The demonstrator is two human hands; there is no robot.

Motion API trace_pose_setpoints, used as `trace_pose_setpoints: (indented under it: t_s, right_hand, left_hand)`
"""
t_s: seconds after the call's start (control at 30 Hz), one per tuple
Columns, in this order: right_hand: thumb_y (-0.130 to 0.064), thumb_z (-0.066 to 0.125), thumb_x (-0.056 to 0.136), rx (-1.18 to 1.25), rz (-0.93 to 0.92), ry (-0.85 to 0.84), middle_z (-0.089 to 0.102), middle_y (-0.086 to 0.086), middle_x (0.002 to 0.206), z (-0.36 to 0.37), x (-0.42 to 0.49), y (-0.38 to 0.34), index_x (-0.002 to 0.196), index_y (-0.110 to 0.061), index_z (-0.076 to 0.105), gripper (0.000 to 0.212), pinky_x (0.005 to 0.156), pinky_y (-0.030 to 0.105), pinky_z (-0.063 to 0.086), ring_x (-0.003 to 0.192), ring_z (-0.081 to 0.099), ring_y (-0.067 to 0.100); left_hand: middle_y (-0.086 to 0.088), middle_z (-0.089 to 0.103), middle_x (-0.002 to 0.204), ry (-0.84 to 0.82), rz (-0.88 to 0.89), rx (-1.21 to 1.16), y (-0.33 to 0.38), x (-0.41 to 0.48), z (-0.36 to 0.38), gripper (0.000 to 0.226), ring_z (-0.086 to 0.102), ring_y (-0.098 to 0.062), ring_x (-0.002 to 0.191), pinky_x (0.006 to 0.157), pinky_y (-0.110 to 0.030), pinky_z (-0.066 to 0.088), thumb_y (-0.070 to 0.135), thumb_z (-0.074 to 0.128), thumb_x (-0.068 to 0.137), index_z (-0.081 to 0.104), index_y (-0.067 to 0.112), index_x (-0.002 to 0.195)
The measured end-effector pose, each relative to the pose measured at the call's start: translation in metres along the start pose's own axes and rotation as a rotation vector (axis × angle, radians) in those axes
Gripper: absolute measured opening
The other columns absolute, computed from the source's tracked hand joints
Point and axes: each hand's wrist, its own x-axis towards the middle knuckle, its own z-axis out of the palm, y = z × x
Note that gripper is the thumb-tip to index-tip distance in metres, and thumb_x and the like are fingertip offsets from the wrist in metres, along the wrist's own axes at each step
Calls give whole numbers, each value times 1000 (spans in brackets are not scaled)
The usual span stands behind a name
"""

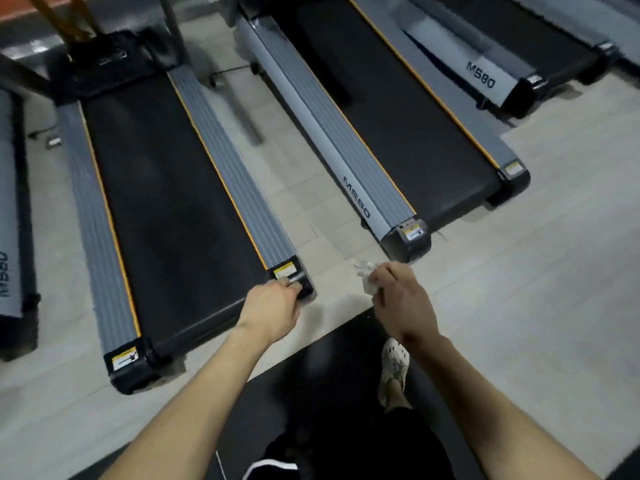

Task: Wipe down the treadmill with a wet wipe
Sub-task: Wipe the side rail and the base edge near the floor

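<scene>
A treadmill (166, 202) with a black belt, grey ribbed side rails and yellow trim lies in front of me at the left. My left hand (273, 303) reaches to its rear right end cap, fingers curled at the black corner by a yellow warning sticker. My right hand (398, 299) hovers over the floor between two treadmills and grips a crumpled white wet wipe (367, 277), which sticks out past the fingers.
A second treadmill (377, 109) marked M580 lies to the right, a third (502, 57) beyond it, and another (10, 220) at the far left edge. Pale tiled floor (536, 254) runs between them. My foot in a white clog (393, 368) stands on a dark mat (329, 375).
</scene>
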Motion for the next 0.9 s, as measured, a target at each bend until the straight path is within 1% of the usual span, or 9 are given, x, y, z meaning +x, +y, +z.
trace_pose_setpoints:
  t_s: [0.07, 0.23, 0.33, 0.4, 0.5, 0.6, 0.67, 0.77, 0.9]
  right_hand:
    - [3, 65, 82, 25, -98, -71, 56, -3, 103, 3, 49, 16, 100, -21, 62, 30, 68, 39, 56, 98, 56, 22]
    - [-3, 68, 86, -13, -365, -350, 62, 1, 118, 17, 151, 21, 127, -18, 66, 44, 82, 40, 58, 114, 58, 26]
    - [-4, 65, 89, -21, -500, -449, 64, 4, 120, 28, 205, 8, 130, -16, 67, 42, 92, 39, 55, 114, 58, 27]
    - [-3, 65, 88, -25, -578, -483, 66, 5, 118, 40, 237, -3, 128, -15, 68, 42, 95, 41, 55, 112, 60, 29]
    - [-6, 59, 89, -61, -706, -551, 66, 4, 118, 61, 274, -12, 126, -16, 68, 40, 92, 43, 56, 110, 59, 27]
    - [-20, 46, 93, -97, -784, -563, 64, 1, 114, 75, 312, -15, 118, -18, 67, 33, 81, 42, 56, 103, 58, 24]
    - [-16, 51, 94, -118, -817, -557, 63, 2, 114, 85, 336, -16, 117, -17, 67, 29, 81, 42, 57, 104, 59, 26]
    - [-15, 51, 95, -160, -858, -641, 63, 3, 117, 100, 366, -23, 121, -17, 65, 30, 86, 44, 58, 109, 60, 26]
    - [-13, 58, 98, -144, -973, -713, 63, 2, 121, 126, 396, -43, 130, -18, 66, 33, 90, 39, 55, 113, 57, 23]
  left_hand:
    - [2, 65, 120, -13, -138, -42, -3, 17, -3, 31, 66, -25, 109, 81, -40, 57, 40, 50, 103, 63, 27, 129]
    - [3, 61, 139, -50, -498, -228, -1, 14, -11, 42, 63, -24, 126, 94, -39, 54, 39, 51, 104, 56, 30, 144]
    - [1, 61, 142, -95, -675, -279, 1, 7, -1, 42, 64, -26, 125, 95, -40, 55, 41, 50, 104, 56, 29, 145]
    - [2, 62, 139, -127, -777, -313, 2, 7, 10, 41, 66, -24, 122, 94, -41, 56, 41, 50, 104, 55, 29, 144]
    - [3, 62, 134, -156, -867, -354, -2, 22, 22, 40, 67, -23, 117, 91, -40, 58, 40, 48, 105, 54, 29, 143]
    - [3, 61, 136, -162, -874, -414, -17, 57, 28, 42, 66, -23, 120, 92, -39, 56, 39, 46, 106, 52, 30, 146]
    - [2, 60, 139, -155, -876, -441, -24, 80, 28, 44, 65, -24, 122, 92, -37, 55, 39, 46, 106, 50, 29, 149]
    - [2, 62, 140, -144, -930, -510, -30, 102, 27, 45, 65, -25, 123, 91, -36, 54, 39, 48, 105, 53, 29, 148]
    - [1, 64, 133, -124, -1042, -618, -28, 126, 37, 42, 67, -27, 117, 88, -39, 56, 38, 49, 104, 56, 29, 144]
